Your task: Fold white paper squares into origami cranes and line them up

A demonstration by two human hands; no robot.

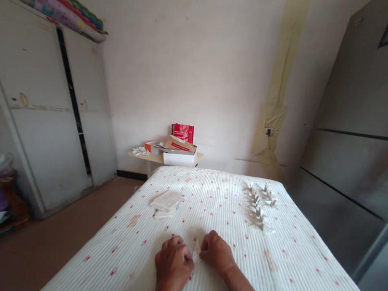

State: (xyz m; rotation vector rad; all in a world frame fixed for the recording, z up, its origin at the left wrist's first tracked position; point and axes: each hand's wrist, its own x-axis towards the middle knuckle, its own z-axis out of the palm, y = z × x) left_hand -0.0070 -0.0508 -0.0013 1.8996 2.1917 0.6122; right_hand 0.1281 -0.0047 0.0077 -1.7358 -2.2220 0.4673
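Both my hands are low over the table, close together with fingers curled inward. A small piece of folded paper (197,250) shows between them, pale against the cloth and partly hidden by the fingers. My left hand (174,261) is closed on its left side. On the right side, my right hand (217,252) pinches it with bent fingers. Beyond my left hand lies a stack of printed paper sheets (168,201). Farther off to the right, several folded paper figures with pointed tips (257,206) stand in rows.
A white quilted cloth with red spots (120,246) covers the table. Behind it, a small side table (157,158) bears boxes (179,158), a red bag (182,132) and more folded paper pieces (141,151). A grey refrigerator (369,142) stands right, a metal cabinet (36,127) left.
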